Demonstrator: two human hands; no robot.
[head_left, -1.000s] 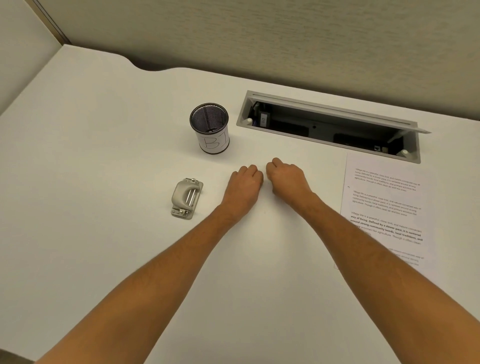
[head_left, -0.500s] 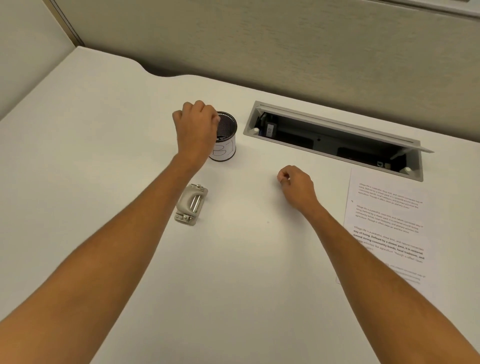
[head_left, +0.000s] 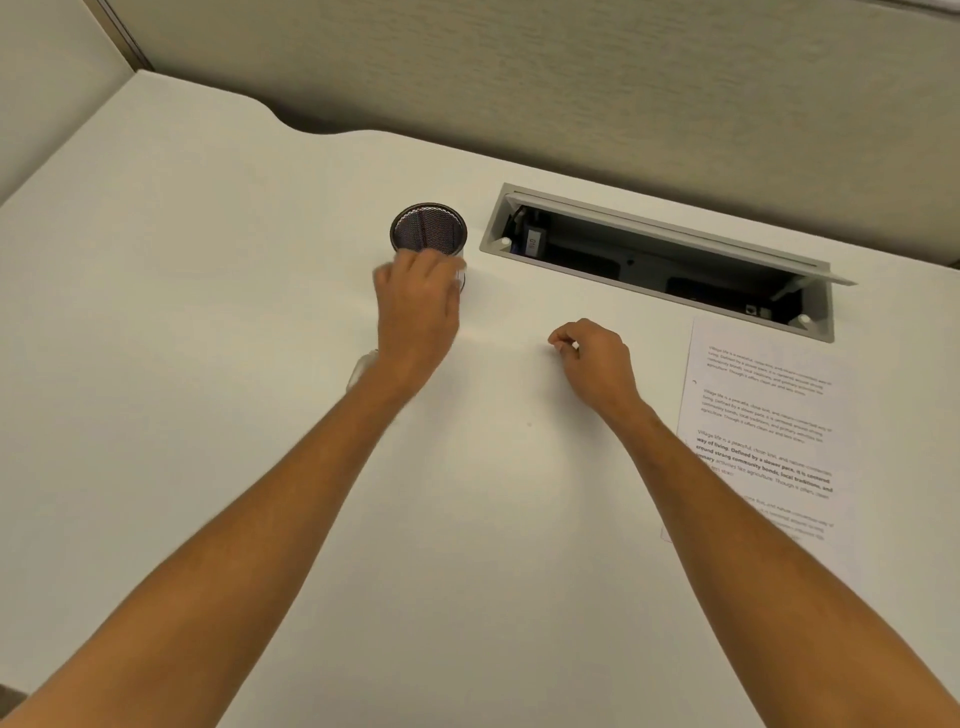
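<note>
Grip of the left hand (head_left: 415, 312): motion-blurred, with the fingers lying against the near wall of the mesh cup (head_left: 428, 231). Whether they are curling round it or merely brushing it cannot be told.

Grip of the right hand (head_left: 595, 358): fingers curling in together, thumb tip meeting forefinger. The hand is resting on the desk (head_left: 208, 338) just right of centre. Whether anything small is sitting in that pinch cannot be made out.

Mesh cup: standing upright on the desk in the upper centre of the frame, just above the left hand. Its dark mesh mouth is showing, and its lower front is being covered by the fingers.

Surroundings:
- A recessed cable tray (head_left: 649, 249) is lying open just right of the cup, lid raised, running toward the right edge, with dark fittings sitting inside.
- A printed sheet (head_left: 769, 415) is lying flat at the right, below the tray's far end, near the right hand but not touching it.
- A textured partition (head_left: 519, 78) is closing off the top of the frame.

Hidden or unclear:
- A pale grey object (head_left: 362, 370) is peeking out from under the left wrist, mostly covered, its kind not readable.
- The right forearm is covering the sheet's lower part.
- The sheet's print is too small to read.
</note>
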